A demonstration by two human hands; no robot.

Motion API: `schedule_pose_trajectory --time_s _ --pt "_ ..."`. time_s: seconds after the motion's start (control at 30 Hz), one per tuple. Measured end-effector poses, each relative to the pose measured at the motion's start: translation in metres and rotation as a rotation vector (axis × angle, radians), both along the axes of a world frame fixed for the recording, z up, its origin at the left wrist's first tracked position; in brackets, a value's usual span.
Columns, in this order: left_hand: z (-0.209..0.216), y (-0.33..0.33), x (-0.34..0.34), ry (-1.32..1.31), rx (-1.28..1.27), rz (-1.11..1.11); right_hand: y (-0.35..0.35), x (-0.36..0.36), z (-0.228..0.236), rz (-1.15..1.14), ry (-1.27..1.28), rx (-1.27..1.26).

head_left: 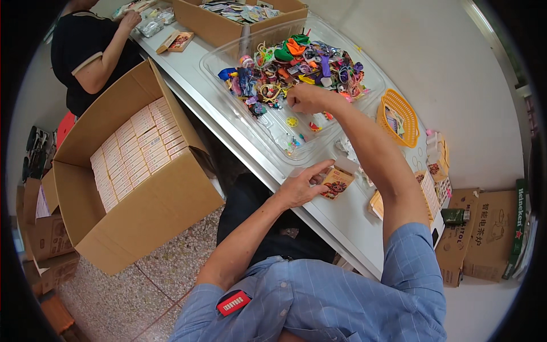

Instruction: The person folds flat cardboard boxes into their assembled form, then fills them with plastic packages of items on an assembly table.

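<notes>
My left hand [301,187] grips a small printed carton [338,182] with its top flap open, at the near edge of the table. My right hand [309,99] reaches over into a clear plastic bin [274,126], its fingers curled together at the near side of a heap of small colourful toys [325,65]. Whatever those fingers may hold is hidden. A yellow round trinket [292,122] and a few other loose pieces lie on the bin's floor just below that hand.
A large cardboard box [151,228] packed with rows of small cartons [139,151] stands left of the table. A yellow basket [415,128] sits right of the bin; a box of flat packets [222,31] sits behind. Another person [85,57] works at far left.
</notes>
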State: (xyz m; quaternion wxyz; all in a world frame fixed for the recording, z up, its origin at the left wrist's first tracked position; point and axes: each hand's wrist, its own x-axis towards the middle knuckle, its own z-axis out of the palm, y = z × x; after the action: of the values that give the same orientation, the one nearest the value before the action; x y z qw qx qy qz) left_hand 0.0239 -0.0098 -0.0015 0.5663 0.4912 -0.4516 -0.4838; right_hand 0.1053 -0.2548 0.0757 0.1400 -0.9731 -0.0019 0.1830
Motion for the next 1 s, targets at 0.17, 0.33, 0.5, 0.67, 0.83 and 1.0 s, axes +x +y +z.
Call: schedule_pose_trajectory --time_s 0.17,0.33,0.5,0.67,0.83,1.0 --pt "-0.001 0.001 0.003 -0.035 0.01 0.005 0.024 -0.016 0.013 0.021 -0.002 0.077" --pt "0.007 0.001 0.003 -0.011 -0.011 -0.003 0.033 -0.014 0.006 0.137 0.115 -0.098" --pt "0.009 0.001 0.002 -0.055 -0.009 -0.01 0.024 -0.021 0.003 0.087 0.154 -0.055" --pt "0.011 0.001 0.003 -0.066 -0.012 0.034 0.03 -0.035 0.025 0.033 -0.099 0.182" --pt "0.009 0.004 0.003 -0.009 0.004 0.024 0.082 -0.023 0.028 0.12 0.114 0.125" --pt "0.017 0.002 0.002 0.001 0.021 -0.012 0.091 -0.02 0.014 0.239 0.24 -0.024"
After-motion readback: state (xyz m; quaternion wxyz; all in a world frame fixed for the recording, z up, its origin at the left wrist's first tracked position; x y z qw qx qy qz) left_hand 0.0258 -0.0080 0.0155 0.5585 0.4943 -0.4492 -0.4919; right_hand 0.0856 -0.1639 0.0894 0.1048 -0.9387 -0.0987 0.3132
